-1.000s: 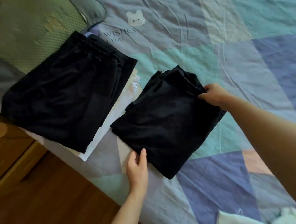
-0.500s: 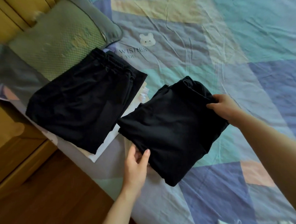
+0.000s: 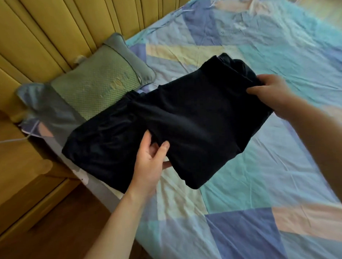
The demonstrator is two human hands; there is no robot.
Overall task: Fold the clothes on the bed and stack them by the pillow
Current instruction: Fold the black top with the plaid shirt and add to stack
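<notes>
In the head view, a yellow padded headboard (image 3: 46, 33) is seen at upper left, with a green pillow (image 3: 98, 83) lying against it on the bed (image 3: 264, 164), which is covered by a patchwork sheet. A wooden nightstand (image 3: 22, 173) stands beside the bed at left, and a white cable (image 3: 9, 141) runs across its top. A dark stack (image 3: 101, 147) lies just beside the pillow at the bed's edge. A folded black garment (image 3: 200, 118) is held above the sheet, its near-left end overlapping the stack; whether they touch cannot be told. Its long axis runs from lower left to upper right. The left hand (image 3: 150, 161) grips its near edge, thumb above and fingers curled beneath. The right hand (image 3: 271, 95) pinches the far right corner.
</notes>
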